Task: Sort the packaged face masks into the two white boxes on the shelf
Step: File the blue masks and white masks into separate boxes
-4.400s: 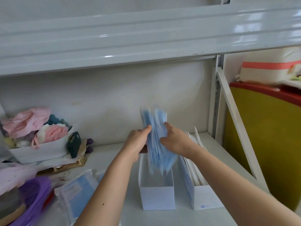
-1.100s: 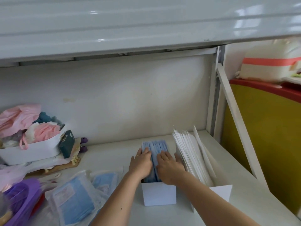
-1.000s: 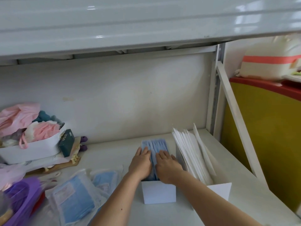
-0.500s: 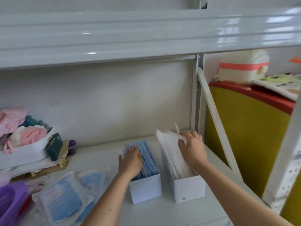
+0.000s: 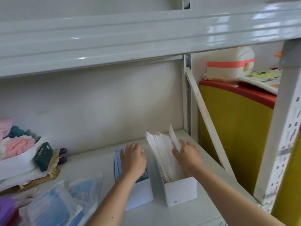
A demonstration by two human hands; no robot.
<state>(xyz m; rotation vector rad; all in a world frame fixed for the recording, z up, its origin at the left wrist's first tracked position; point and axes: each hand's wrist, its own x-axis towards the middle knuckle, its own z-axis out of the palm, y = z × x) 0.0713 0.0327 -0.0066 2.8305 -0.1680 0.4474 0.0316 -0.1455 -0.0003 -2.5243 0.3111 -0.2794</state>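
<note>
Left hand (image 5: pixel 133 160) lies flat on blue masks (image 5: pixel 117 162) in left box (image 5: pixel 140 193); right hand (image 5: pixel 187 155) pinches white packets (image 5: pixel 162 154) in right box (image 5: pixel 180 190).

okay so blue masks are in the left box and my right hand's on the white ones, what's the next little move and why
Probably press the white packets down and square with the right hand: they fan out, leaning above the right box, one sticking up. The left hand lies flat on the blue masks, which sit low.
</note>
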